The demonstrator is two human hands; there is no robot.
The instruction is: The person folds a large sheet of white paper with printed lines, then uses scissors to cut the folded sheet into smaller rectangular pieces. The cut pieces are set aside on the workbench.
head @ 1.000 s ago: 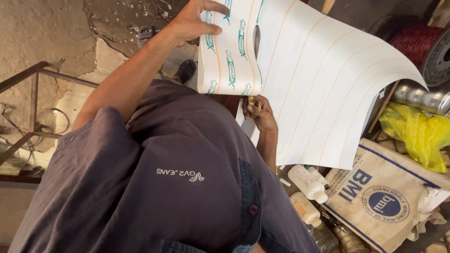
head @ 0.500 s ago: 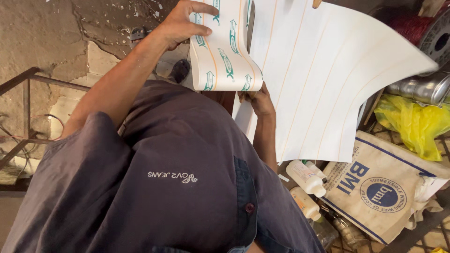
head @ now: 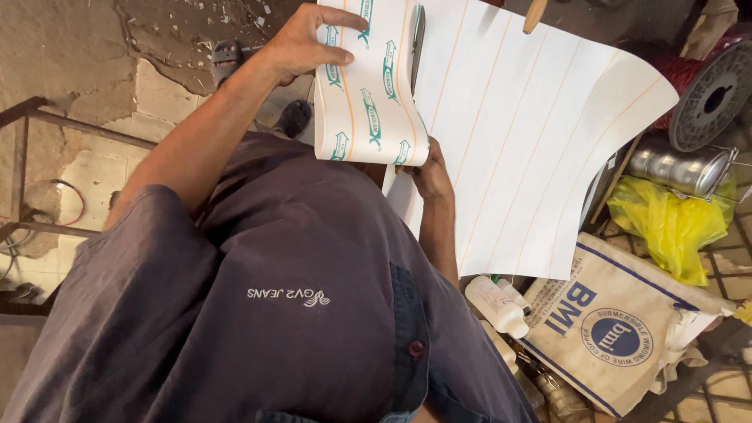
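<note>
A person's left hand (head: pixel 301 43) pinched the curled, green-printed end of a white sheet (head: pixel 517 149) held in front of the chest. The right hand (head: pixel 429 174) pinched its lower edge. A tan sack (head: pixel 619 329) lay on the floor.

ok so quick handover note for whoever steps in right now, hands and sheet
Left hand: grip shut on the curled printed end of the white lined sheet, held up before the chest.
Right hand: pinching the curl's lower edge.
Done: near end curled over.
Left: most of the sheet spread open.
Bottles and a printed sack lie on the floor below.
</note>
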